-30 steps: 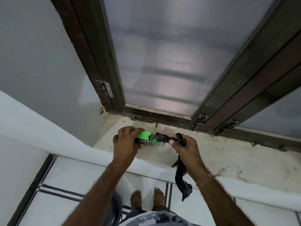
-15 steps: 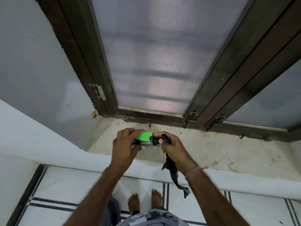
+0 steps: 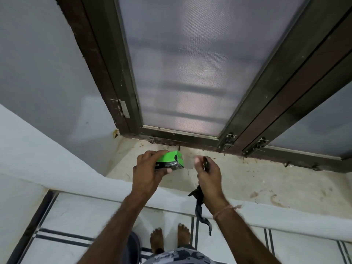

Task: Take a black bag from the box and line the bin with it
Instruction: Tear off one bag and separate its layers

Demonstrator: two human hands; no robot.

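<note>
My left hand [image 3: 148, 171] grips a small green and black box of bags [image 3: 170, 161] just above the window sill. To its right, my right hand [image 3: 207, 174] is closed on a crumpled black bag [image 3: 200, 204]. The bag's top shows between my fingers, and its tail hangs below my wrist, over the sill's front edge. A gap separates the bag from the box. A dark rounded shape at the bottom between my arms, the bin [image 3: 133, 246], is mostly hidden by my left arm.
The stained sill [image 3: 266, 180] runs below a dark-framed window [image 3: 190, 73] with a mesh screen. A white wall [image 3: 28, 92] stands at the left. Below is a white tiled floor [image 3: 76, 216] with dark stripes, and my bare feet [image 3: 169, 239].
My right hand has pulled the black bag free of the box and moved right, leaving a gap. The box end now looks shut. The view has moved closer to the sill.
</note>
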